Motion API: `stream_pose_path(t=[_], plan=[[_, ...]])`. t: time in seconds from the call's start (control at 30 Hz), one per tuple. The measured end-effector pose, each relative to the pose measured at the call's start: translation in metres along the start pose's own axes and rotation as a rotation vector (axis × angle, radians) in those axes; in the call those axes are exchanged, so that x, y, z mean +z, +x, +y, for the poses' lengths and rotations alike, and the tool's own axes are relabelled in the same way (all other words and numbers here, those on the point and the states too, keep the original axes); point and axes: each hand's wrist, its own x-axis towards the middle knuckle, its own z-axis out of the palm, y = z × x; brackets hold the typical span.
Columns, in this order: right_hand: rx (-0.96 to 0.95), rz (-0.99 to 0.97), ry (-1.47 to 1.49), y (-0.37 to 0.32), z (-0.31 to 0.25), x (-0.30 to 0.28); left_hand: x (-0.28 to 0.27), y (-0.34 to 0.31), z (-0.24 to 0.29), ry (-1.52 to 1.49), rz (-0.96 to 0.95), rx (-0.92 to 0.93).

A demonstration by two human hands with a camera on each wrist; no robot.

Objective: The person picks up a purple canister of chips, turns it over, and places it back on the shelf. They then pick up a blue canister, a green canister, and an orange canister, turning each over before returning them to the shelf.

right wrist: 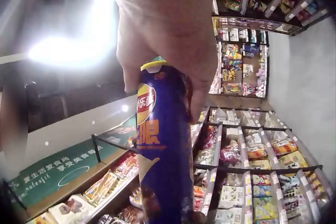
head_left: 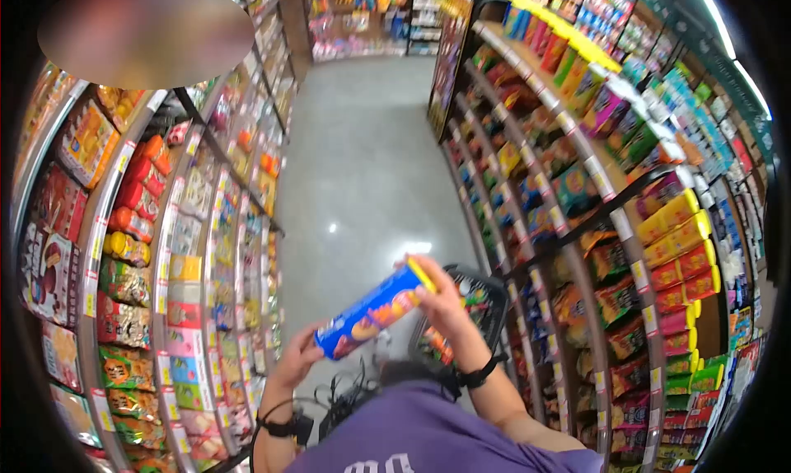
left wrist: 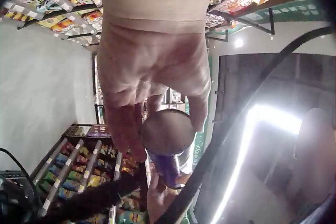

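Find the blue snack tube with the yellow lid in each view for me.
Head: lower centre, the blue tube slants between the left hand and the right hand.
Left wrist: centre, seen end-on, its metal base facing the camera below the palm.
Right wrist: centre, upright, its yellow lid under the hand.
Shared landmark: the stocked snack shelves.

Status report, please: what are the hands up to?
Left hand cups base of chip can; right hand grips its lid end. Can tilted. Basket behind, nothing in the way.
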Motion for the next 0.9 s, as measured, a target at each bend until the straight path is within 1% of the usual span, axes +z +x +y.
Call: stream_pose_path(t=[0.03, 0.1, 0.2, 0.3, 0.37, 0.4, 0.43, 0.47, 0.5, 0.57, 0.6, 0.63, 0.7, 0.77, 0.9], plan=[[-0.038, -0.033, 0.063, 0.012, 0.001, -0.003, -0.001, 0.014, 0.013, -0.022, -0.037, 0.032], [-0.052, -0.047, 0.198, 0.032, -0.013, 0.003, 0.0, 0.03, 0.039, -0.009, -0.039, -0.058], [-0.051, -0.064, 0.416, 0.063, -0.025, 0.007, 0.008, 0.07, 0.084, 0.052, -0.095, -0.083], [-0.021, -0.093, 0.503, 0.095, -0.027, 0.001, 0.003, 0.102, 0.098, 0.024, -0.167, -0.147], [0.055, -0.081, 0.418, 0.111, -0.032, 0.001, -0.007, 0.119, 0.101, -0.047, -0.246, -0.204], [0.104, -0.08, 0.362, 0.119, -0.036, 0.001, -0.013, 0.129, 0.103, -0.046, -0.337, -0.202], [0.152, -0.081, 0.302, 0.127, -0.04, 0.003, -0.017, 0.135, 0.107, -0.048, -0.37, -0.215], [0.122, -0.09, 0.284, 0.136, -0.042, 0.008, -0.019, 0.143, 0.115, -0.049, -0.404, -0.22], [0.161, -0.101, 0.285, 0.142, -0.042, 0.012, -0.021, 0.153, 0.121, -0.047, -0.441, -0.217], [0.219, -0.141, 0.254, 0.155, -0.043, 0.014, -0.04, 0.168, 0.119, -0.024, -0.48, -0.217], [0.212, -0.177, 0.226, 0.164, -0.04, 0.016, -0.046, 0.177, 0.12, -0.054, -0.521, -0.247], [0.244, -0.203, 0.186, 0.171, -0.034, 0.012, -0.044, 0.188, 0.129, -0.037, -0.553, -0.223], [0.285, -0.23, -0.001, 0.182, -0.039, 0.02, -0.051, 0.205, 0.132, -0.036, -0.545, -0.23], [0.295, -0.227, -0.042, 0.197, -0.048, 0.028, -0.056, 0.223, 0.135, -0.088, -0.58, -0.209], [0.235, -0.206, -0.111, 0.238, -0.059, 0.027, -0.063, 0.268, 0.164, -0.103, -0.607, -0.166]])
